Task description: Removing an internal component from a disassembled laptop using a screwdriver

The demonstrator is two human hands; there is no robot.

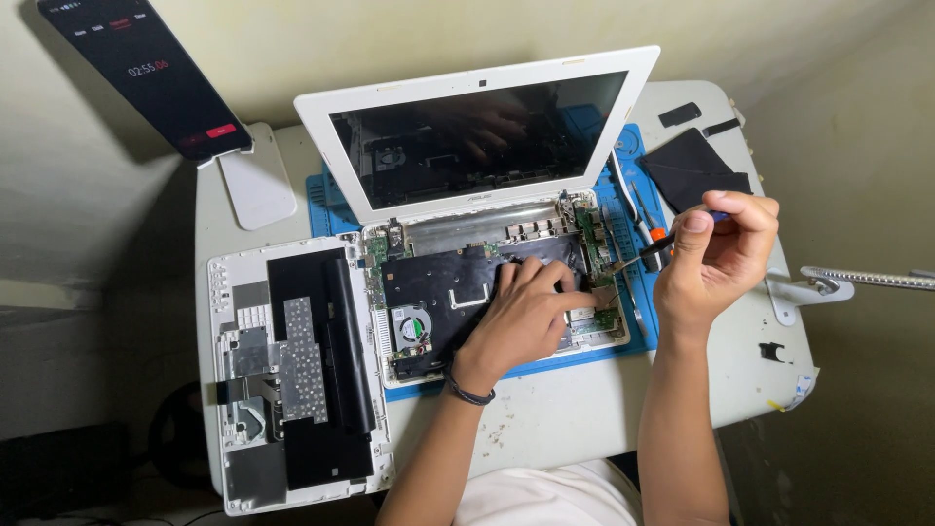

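Head view shows your two bare forearms reaching up from the bottom edge. Your left hand [526, 317], with one dark band at the wrist, lies palm-down, fingers spread and pressed flat on the black insulating sheet [443, 287] covering the innards of the one opened white laptop [487, 253]; it grips nothing. Your right hand [716, 253] has its fingers pinched together around one slim screwdriver with an orange collar [654, 250], whose tip points left and touches the green circuit board [594, 253] at the right edge of the laptop base.

Counted outward: one round cooling fan [413, 324] sits just left of your left wrist. One detached white bottom cover, lined with black and silver foil patches [292, 375], lies beside the laptop on the left, inner face up. One blue work mat [638, 321] shows under the laptop. A few spare tools [633, 209] lie on the mat beside the screen hinge; how many, you cannot tell. Further right lie one dark square pad [696, 166] and two small black strips [696, 119].

All of it rests on one small white table, scuffed and stained [575, 409]. At the far left, one black phone [146, 68] leans on one white stand [255, 180], its screen lit. One metal arm on a white bracket [857, 280] juts from the table's right edge. Cream walls close in behind; the floor below is dark.
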